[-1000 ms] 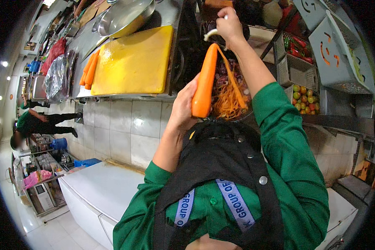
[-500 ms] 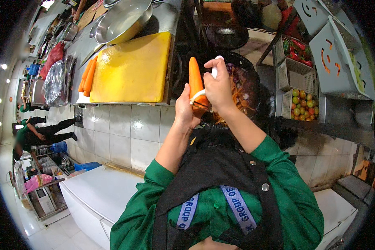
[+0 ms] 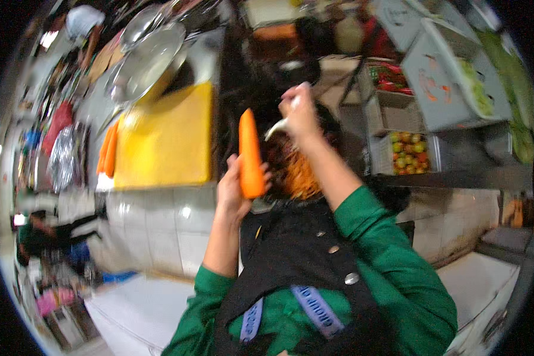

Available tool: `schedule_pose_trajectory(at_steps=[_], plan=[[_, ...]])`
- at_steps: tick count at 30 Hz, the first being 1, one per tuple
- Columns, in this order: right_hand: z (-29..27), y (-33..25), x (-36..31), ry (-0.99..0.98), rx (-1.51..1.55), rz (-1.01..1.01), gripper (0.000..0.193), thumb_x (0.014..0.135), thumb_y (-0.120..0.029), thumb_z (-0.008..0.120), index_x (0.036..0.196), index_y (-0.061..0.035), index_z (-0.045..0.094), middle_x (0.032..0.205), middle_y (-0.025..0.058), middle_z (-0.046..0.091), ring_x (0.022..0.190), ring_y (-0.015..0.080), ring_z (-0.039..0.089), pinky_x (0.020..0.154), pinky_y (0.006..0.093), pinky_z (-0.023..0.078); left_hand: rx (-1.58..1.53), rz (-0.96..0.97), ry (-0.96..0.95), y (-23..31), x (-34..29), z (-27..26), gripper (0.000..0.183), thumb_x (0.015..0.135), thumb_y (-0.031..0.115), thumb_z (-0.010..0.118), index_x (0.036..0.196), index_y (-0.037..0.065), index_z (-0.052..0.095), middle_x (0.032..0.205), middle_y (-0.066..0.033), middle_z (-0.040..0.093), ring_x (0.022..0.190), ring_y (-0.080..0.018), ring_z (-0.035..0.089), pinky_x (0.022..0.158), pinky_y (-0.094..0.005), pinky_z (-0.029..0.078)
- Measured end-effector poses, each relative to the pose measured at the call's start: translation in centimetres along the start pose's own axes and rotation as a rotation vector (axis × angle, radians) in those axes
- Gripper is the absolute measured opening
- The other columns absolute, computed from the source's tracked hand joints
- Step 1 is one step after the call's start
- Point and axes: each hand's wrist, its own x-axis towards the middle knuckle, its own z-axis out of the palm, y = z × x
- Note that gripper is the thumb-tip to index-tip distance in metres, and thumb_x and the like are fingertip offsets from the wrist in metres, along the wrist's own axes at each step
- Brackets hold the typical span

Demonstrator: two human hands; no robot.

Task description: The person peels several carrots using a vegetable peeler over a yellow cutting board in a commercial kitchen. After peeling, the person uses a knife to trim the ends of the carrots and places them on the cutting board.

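Observation:
A peeled orange carrot point(image 3: 251, 157) stands almost upright in my left hand point(image 3: 233, 185), whose fingers are wrapped round its thick lower end. My right hand point(image 3: 303, 121) is closed round a white-handled peeler point(image 3: 276, 128), blurred by motion. The peeler's head points toward the carrot but is apart from it. Below my right hand are orange carrot shreds point(image 3: 302, 177) in a dark, wide container. Purple bits show among them, and my right forearm hides part of the contents.
On the steel counter at left lie a yellow cutting board point(image 3: 166, 139), whole carrots point(image 3: 108, 151) and a steel bowl point(image 3: 151, 65). Right are a crate of small tomatoes point(image 3: 409, 153), red peppers point(image 3: 391, 77) and a grey bin point(image 3: 445, 83). People stand at the far left.
The peeler has come off the carrot, and my hands have moved apart. The carrot is now held lower and further left. The whole view has shifted and blurred.

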Motion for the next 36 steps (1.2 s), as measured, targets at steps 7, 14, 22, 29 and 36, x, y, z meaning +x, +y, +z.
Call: schedule_pose_trajectory(at_steps=[7,14,22,29,36], plan=[[-2.8,-1.3,-3.1,-0.311,-0.669,-0.093,0.027,0.089,-0.013,0.049,0.115,-0.0137,0.043,0.098,0.0172,0.061,0.084,0.0381,0.061,0.071,0.0477,0.048,0.06,0.021,0.096,-0.3,0.7,0.6,0.04,0.097,0.041,0.037,0.11,0.006,0.051,0.085,-0.0105,0.063,0.072,-0.0219,0.061,0.062,-0.0351,0.051],[-2.6,-4.2,-2.6,-0.094,-0.131,0.073,0.043,0.075,0.002,0.047,0.116,-0.0107,0.041,0.11,0.0115,0.051,0.097,0.0286,0.053,0.083,0.0383,0.043,0.0,0.062,0.109,0.1,2.0,1.3,0.04,0.096,0.045,0.037,0.113,0.01,0.049,0.091,-0.0091,0.061,0.076,-0.0211,0.06,0.065,-0.0339,0.05],[0.0,-9.2,-4.7,-0.059,0.175,0.098,0.035,0.081,-0.002,0.053,0.113,-0.0054,0.04,0.109,0.0116,0.044,0.099,0.0207,0.046,0.092,0.0315,0.037,-0.093,0.166,0.055,-0.3,2.4,2.9,0.038,0.099,0.038,0.031,0.111,0.007,0.049,0.084,-0.0092,0.061,0.069,-0.0234,0.062,0.059,-0.0378,0.054],[1.1,-6.1,-0.7,-0.021,-0.003,-0.108,0.036,0.075,0.002,0.051,0.109,-0.0082,0.042,0.103,0.017,0.055,0.097,0.0291,0.058,0.086,0.0375,0.044,0.047,0.198,-0.071,-1.1,-0.1,4.7,0.044,0.099,0.032,0.032,0.135,0.007,0.039,0.104,-0.0083,0.059,0.086,-0.0191,0.061,0.071,-0.0331,0.052],[-1.1,-4.4,5.6,0.284,-0.024,0.188,0.037,0.076,0.002,0.049,0.111,-0.0076,0.039,0.103,0.0151,0.049,0.084,0.0247,0.053,0.079,0.037,0.044,0.094,0.053,-0.2,0.0,-0.9,2.9,0.05,0.098,0.043,0.031,0.135,0.01,0.038,0.093,-0.0104,0.06,0.078,-0.0184,0.061,0.065,-0.0324,0.052]])
